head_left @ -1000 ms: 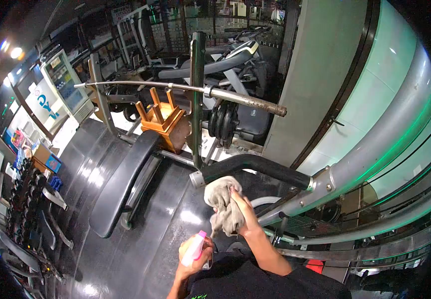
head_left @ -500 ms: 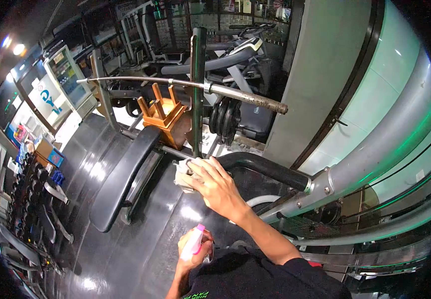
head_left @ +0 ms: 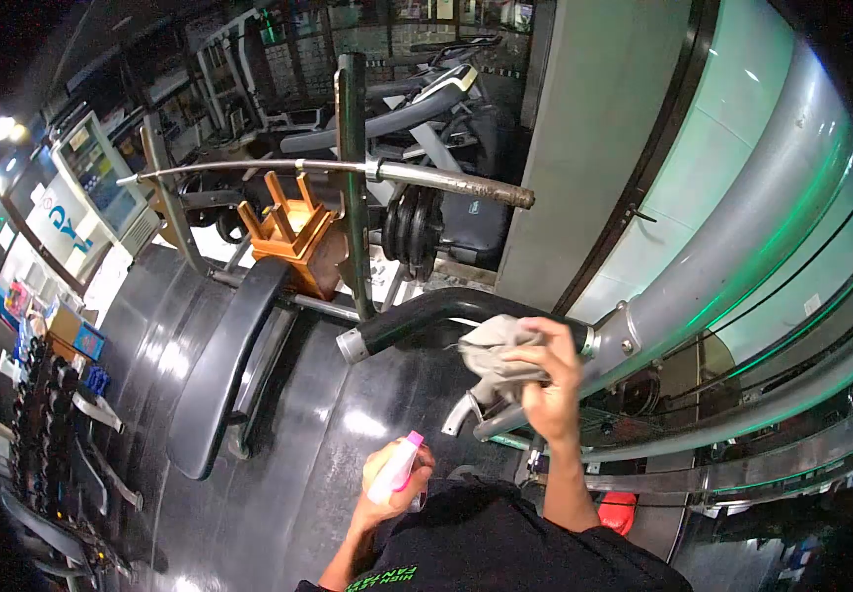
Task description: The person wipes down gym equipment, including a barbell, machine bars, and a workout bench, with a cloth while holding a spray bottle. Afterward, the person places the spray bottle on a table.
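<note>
My left hand [head_left: 379, 481] is wrapped round a spray bottle [head_left: 399, 466] with a white and pink top, held low in front of my black shirt. In my right hand [head_left: 553, 380] is a bunched grey-white cloth [head_left: 501, 349]. The cloth is at the right part of a black padded machine handle [head_left: 426, 316], near where it joins a thick grey frame tube [head_left: 634, 335]. Whether the cloth touches the padding I cannot tell. The handle's free end, with a silver cap, points left.
A black bench [head_left: 234, 365] stands to the left under a racked barbell [head_left: 456, 183]. Behind it are an upturned wooden stool [head_left: 293, 232] and weight plates [head_left: 412, 229]. Dumbbells [head_left: 37, 414] line the far left. Something red [head_left: 617, 513] lies at lower right.
My right hand has moved right with the cloth, from the handle's left end toward the frame, uncovering the silver cap. My left hand still holds the bottle. The view has shifted slightly.
</note>
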`<state>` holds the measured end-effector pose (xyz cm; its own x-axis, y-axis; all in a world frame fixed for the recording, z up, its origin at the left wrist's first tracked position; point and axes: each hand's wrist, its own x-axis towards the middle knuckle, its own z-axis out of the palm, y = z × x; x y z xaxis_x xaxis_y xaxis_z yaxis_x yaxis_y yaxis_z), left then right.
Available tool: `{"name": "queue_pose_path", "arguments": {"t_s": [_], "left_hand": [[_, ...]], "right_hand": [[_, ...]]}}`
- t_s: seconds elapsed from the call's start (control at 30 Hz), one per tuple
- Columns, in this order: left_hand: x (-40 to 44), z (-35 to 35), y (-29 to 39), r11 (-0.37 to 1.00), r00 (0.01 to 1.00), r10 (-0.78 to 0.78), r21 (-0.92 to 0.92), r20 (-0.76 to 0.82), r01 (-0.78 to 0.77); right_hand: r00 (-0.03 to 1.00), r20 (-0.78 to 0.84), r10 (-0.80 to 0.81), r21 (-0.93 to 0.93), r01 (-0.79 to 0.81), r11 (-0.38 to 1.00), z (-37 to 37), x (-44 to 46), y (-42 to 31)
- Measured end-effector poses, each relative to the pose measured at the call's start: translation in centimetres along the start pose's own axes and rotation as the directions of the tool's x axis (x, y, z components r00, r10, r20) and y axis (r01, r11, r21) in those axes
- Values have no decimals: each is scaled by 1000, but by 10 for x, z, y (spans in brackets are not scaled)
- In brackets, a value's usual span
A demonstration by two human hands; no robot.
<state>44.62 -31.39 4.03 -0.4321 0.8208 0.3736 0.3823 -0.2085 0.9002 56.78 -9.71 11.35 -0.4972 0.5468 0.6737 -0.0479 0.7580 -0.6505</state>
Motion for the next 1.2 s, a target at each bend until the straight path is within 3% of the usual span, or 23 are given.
{"name": "queue_pose_path", "arguments": {"t_s": [0.07, 0.17, 0.27, 0.37, 0.43, 0.6, 0.67, 0.73, 0.8, 0.87, 0.97, 1.1, 1.13, 1.17, 1.2], "left_hand": [[2, -1, 0, 978, 985, -160, -124, 64, 167], [5, -1, -6, 979, 990, -111, -163, 91, 125], [7, -1, -2, 983, 986, -106, -138, 130, 124], [1, 0, -9, 955, 985, -139, -247, 107, 162], [1, -1, -12, 965, 986, -126, -217, 106, 147], [-7, -14, -13, 984, 991, -98, -140, 96, 111], [-14, -17, -14, 925, 967, -247, -282, 60, 254], [-16, -24, -11, 943, 973, -224, -237, 62, 233], [-19, -31, -10, 959, 978, -201, -193, 58, 209], [-22, -37, -12, 1000, 1000, -1, -20, 19, 1], [-35, -40, -9, 981, 992, -116, -164, -53, 106], [-50, -42, -18, 968, 978, -190, -179, -82, 173], [-51, -43, -15, 970, 979, -190, -168, -78, 175], [-52, -43, -13, 971, 979, -190, -158, -76, 177], [-53, -44, -14, 971, 978, -193, -159, -78, 179]], "right_hand": [[990, -104, -91, -263, 61, 963, -13, -1, -2], [968, -207, -144, -550, 6, 835, -6, 3, 14], [998, -60, -9, -724, -37, 688, 8, 11, 15], [998, -8, 65, -698, -52, 714, 3, 14, -13], [998, 18, 64, -719, -32, 694, -2, 11, -5], [999, -19, -27, -632, 9, 775, 2, 12, 19], [999, -24, -44, -583, 22, 812, 18, 16, 20], [980, 30, -197, -575, 178, 799, 53, 26, 19], [966, 43, -256, -452, 247, 857, 95, 30, 19], [948, 53, -313, -291, 314, 904, 128, 31, 8], [951, 29, -309, -54, 310, 949, 146, 32, -16], [777, 303, -552, -103, 603, 791, 171, 38, -45], [735, 395, -552, -217, 658, 721, 178, 38, -52], [734, 397, -552, -214, 658, 722, 179, 38, -56], [670, 582, -461, -291, 701, 651, 179, 37, -59]]}}
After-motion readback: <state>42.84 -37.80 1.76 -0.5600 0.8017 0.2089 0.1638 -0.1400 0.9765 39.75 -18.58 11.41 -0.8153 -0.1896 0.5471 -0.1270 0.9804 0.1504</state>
